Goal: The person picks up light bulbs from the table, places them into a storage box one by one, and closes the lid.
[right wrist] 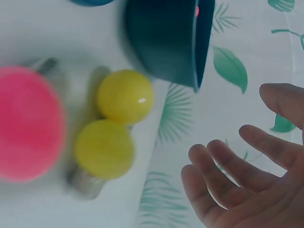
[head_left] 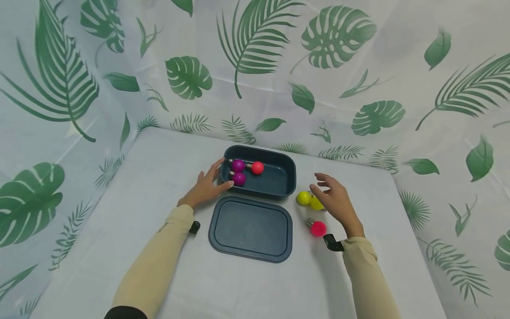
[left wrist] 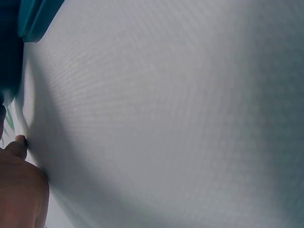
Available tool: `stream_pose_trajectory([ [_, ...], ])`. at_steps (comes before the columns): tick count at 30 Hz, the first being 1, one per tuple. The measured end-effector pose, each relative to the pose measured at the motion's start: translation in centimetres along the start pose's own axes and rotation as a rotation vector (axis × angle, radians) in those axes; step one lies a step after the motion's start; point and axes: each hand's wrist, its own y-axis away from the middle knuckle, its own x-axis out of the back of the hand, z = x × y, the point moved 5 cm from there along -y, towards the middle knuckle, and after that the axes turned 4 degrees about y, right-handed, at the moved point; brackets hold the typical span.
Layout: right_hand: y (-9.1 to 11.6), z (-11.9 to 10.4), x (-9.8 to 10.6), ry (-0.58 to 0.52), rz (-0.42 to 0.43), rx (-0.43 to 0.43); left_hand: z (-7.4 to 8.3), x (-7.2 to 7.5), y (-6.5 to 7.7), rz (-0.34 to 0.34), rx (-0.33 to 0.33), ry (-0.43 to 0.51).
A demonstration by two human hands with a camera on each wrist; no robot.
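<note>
A dark blue-grey box [head_left: 284, 177] stands open with two purple light bulbs [head_left: 238, 165] and a red light bulb [head_left: 257, 168] inside at its left. My left hand [head_left: 205, 186] rests against the box's left end, thumb at the front corner and fingers along the side. Over the table right of the box, my right hand [head_left: 334, 199] holds nothing, its fingers spread and loosely bent. Two yellow light bulbs [right wrist: 105, 149] lie side by side near it, one partly covered by the hand in the head view. Closer to the wrist is a pink light bulb [head_left: 318, 228].
A flat blue-grey lid [head_left: 251, 229] lies on the white table [head_left: 247, 288] in front of the box. Behind the table and along its sides hangs white cloth [head_left: 271, 97] printed with green leaves.
</note>
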Motion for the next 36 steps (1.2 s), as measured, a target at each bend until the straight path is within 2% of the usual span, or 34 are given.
stream_pose_trajectory([
  [11,4.2,2.5,-1.0,0.008,0.049,-0.033,-0.1,0.4,0.0,0.014,0.011,-0.012],
  [19,6.7,4.2,-2.4,0.004,0.031,-0.105,0.1,0.2,-0.3,0.014,-0.014,-0.033],
  [23,7.9,4.8,-3.2,-0.001,0.009,-0.133,0.3,0.0,-0.2,0.009,-0.003,-0.023],
  [30,9.2,5.4,-4.2,0.010,-0.002,-0.157,0.4,0.1,0.0,0.008,0.000,-0.027],
  [36,9.7,5.4,-4.8,-0.010,-0.023,-0.229,0.4,0.2,-0.2,0.017,-0.008,-0.045],
])
